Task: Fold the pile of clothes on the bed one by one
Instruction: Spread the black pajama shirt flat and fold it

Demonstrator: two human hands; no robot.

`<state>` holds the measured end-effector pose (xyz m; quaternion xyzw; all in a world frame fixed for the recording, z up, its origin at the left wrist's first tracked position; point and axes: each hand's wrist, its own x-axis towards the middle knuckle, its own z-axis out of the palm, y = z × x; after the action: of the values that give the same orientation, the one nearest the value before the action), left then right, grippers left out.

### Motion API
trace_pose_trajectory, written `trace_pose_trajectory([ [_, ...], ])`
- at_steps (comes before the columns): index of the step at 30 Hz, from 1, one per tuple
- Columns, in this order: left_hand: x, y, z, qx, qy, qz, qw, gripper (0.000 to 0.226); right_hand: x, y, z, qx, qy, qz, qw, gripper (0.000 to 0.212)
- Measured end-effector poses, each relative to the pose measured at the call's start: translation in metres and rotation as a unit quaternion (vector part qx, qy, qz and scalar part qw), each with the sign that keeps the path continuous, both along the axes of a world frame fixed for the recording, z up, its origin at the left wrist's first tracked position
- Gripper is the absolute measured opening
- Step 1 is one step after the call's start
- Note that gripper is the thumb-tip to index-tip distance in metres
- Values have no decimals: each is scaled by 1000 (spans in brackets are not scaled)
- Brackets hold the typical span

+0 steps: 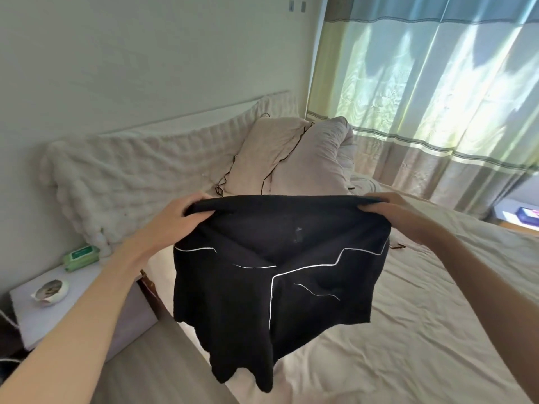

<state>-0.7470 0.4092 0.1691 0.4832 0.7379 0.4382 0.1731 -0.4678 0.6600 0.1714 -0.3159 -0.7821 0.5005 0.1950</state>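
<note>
Pale wall (131,53), sunlit striped curtain (437,97), white nightstand (87,310)

You are in a home bedroom. Beneath and beyond your hands lies a bed (437,330) with a wrinkled pale sheet, and past them two pillows (291,158) lean at its head beside a fluffy cream blanket (140,176) draped along the wall. To the far right of your right hand (390,212) hang striped curtains (437,83) with daylight coming through. Below your left hand (178,215) stands a white bedside table (29,310) carrying a green pack of wipes (81,256) and a small dish (51,291).
</note>
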Motion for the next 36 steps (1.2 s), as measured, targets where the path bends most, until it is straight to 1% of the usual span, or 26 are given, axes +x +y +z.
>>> trace_pose_trajectory([
  [2,19,-12,14,24,-44,-23,998,22,20,-10,12,-9,-6,37,999,9],
  [3,30,-19,20,33,-67,-27,997,23,32,-15,17,-26,-7,65,998,17],
  [5,55,-33,27,53,-119,-28,991,27,62,-21,26,-86,-3,125,988,40],
  [6,69,-40,29,66,-151,-30,986,27,79,-25,30,-115,1,156,981,47],
  [8,97,-55,32,81,-211,-63,972,24,116,-34,38,-148,15,220,964,44],
  [10,123,-71,33,80,-239,-113,961,24,154,-43,43,-175,44,260,949,43],
  [12,145,-85,34,80,-237,-155,956,32,189,-48,47,-202,83,265,939,49],
  [14,163,-97,39,89,-252,-193,944,48,214,-54,54,-187,117,251,942,51],
  [15,171,-101,44,90,-258,-214,938,54,222,-58,58,-162,133,227,951,47],
  [16,178,-104,49,87,-255,-230,935,53,228,-62,62,-131,151,187,962,39],
  [17,186,-105,54,86,-244,-230,938,49,233,-66,66,-98,171,138,970,32],
  [18,193,-103,58,86,-224,-210,948,45,235,-69,68,-67,190,91,975,27],
  [19,201,-98,61,91,-194,-169,962,38,238,-72,69,-37,203,49,977,23],
  [21,217,-82,60,121,-109,-44,986,15,240,-78,67,37,203,-16,978,16],
  [22,225,-75,58,134,-53,16,989,11,240,-80,64,69,199,-46,977,15],
  [24,237,-64,50,142,29,88,985,13,242,-81,55,93,196,-101,971,13],
  [26,246,-59,39,128,85,119,981,12,246,-79,44,131,181,-151,963,13],
  [29,248,-54,20,83,180,159,967,23,248,-74,24,272,96,-190,938,13],
  [32,241,-47,5,39,271,190,943,31,240,-66,6,413,12,-201,888,20],
  [34,230,-39,-3,23,304,205,930,39,230,-54,-4,453,-22,-188,871,24],
  [36,216,-27,-13,10,344,216,914,53,216,-36,-16,465,-44,-171,867,29],
])
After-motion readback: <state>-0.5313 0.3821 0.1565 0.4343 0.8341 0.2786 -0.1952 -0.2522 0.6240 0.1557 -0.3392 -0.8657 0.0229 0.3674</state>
